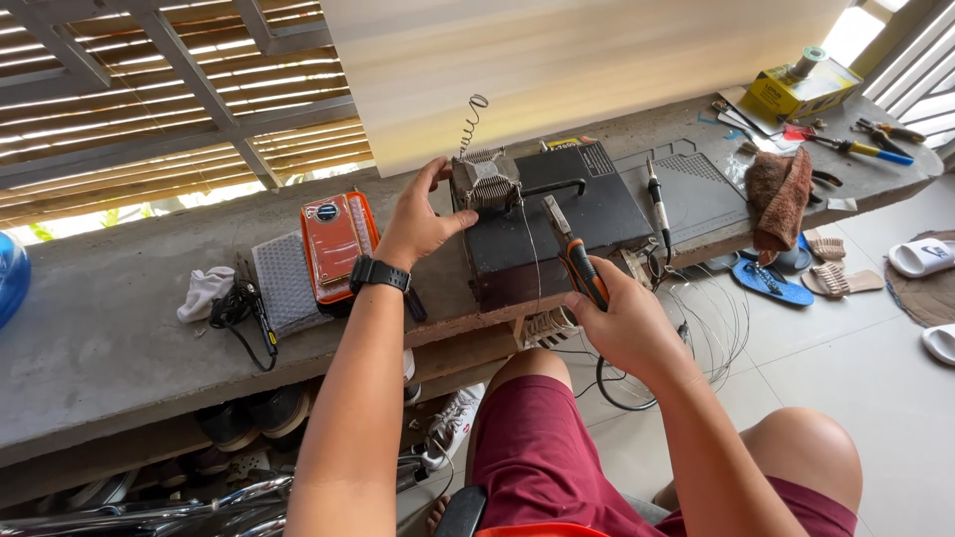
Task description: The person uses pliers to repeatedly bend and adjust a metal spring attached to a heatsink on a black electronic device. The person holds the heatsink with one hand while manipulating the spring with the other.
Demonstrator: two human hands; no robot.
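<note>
Two hands working: my left hand (423, 221) is pinching the finned metal part (484, 181) on the dark box (557, 214) at the desk's (109, 328) front edge, while my right hand (625, 323) is clamping orange-handled pliers (575, 254), jaws angling up-left toward it.

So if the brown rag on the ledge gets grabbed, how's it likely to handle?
The brown rag lies crumpled and drapes over the ledge edge, so it is probably floppy and light. Soft cloth should grip easily. It is unlikely to roll, though a push might slide it off.
</note>
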